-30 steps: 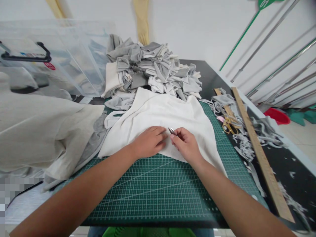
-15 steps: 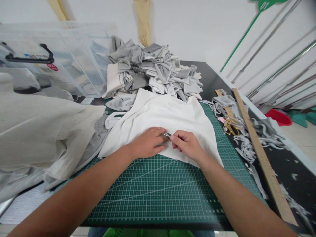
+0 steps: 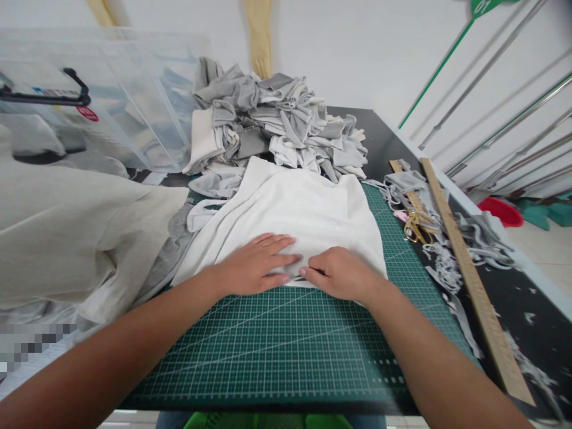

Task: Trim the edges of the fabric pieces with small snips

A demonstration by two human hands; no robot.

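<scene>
White cloth [image 3: 295, 208] flat on green mat [image 3: 277, 351], near hem running left-right, directly under both hands. Left hand [image 3: 254, 265] spread flat, palm down, pressing hem, grasping nothing. Right hand [image 3: 339, 274] curled, fingertips touching left's at hem; possibly small tool tucked inside, too hidden to tell. Both hands equally near hem. Counts: one white cloth, one mat, one grey rag pile [image 3: 277, 125] behind cloth, two wooden rulers [image 3: 469, 274] right, one gold scissors [image 3: 415, 226], one clear bin [image 3: 89, 101] left.
</scene>
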